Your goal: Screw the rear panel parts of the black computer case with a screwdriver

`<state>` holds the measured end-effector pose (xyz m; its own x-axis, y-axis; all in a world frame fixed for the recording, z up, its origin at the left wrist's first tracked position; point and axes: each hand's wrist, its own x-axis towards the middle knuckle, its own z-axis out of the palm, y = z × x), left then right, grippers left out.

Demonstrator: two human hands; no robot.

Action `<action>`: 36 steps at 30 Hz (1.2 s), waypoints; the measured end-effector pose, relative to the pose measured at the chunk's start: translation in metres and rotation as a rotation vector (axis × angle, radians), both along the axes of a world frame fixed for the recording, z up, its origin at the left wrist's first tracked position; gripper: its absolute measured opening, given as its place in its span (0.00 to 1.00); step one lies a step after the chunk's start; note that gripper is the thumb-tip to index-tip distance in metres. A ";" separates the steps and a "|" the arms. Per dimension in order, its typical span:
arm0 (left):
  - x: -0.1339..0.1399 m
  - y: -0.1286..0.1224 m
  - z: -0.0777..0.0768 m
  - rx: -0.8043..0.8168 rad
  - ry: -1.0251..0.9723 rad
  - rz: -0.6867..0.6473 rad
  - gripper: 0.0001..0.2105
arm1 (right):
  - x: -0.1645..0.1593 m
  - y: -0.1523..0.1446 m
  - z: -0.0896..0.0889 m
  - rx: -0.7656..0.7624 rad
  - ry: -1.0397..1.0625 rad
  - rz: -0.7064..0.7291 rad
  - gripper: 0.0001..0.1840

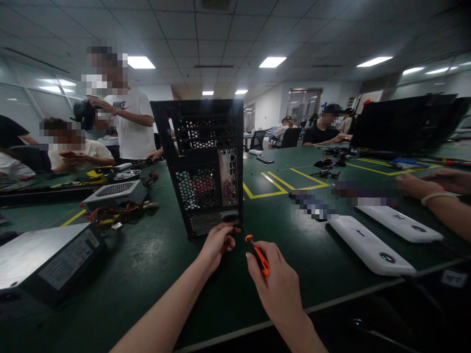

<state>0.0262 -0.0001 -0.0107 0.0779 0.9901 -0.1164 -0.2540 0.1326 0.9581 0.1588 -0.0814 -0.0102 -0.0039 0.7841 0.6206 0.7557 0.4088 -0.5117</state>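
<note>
A black computer case (196,189) stands upright on the green table, its back panel with ports and honeycomb vents toward me. At its lower right corner is my left hand (217,245), index finger stretched along the bottom edge and the other fingers loosely curled, with a gap showing between them. No object is visible in that hand. My right hand (275,274) is wrapped round the orange and black handle of a screwdriver (261,260). The thin shaft points at the case's lower right corner, close to my left fingertips. Where exactly the tip rests is too dark to tell.
Power supplies (66,260) (114,193) with cables lie on the left. To the right are two white devices (371,245) (401,223), a co-worker's hands (423,186) and dark monitors (393,122). Yellow tape (267,195) marks the green table (147,284). Other people sit and stand behind.
</note>
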 end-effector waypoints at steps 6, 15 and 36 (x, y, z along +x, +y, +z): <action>0.000 -0.001 0.000 -0.004 0.014 -0.004 0.12 | -0.002 0.003 -0.002 0.114 0.054 0.041 0.10; 0.000 -0.001 0.001 0.003 0.018 0.042 0.10 | 0.001 0.000 -0.002 0.047 -0.012 -0.012 0.11; 0.000 -0.001 0.000 0.006 0.021 0.052 0.09 | 0.000 0.004 -0.003 0.093 0.013 0.039 0.06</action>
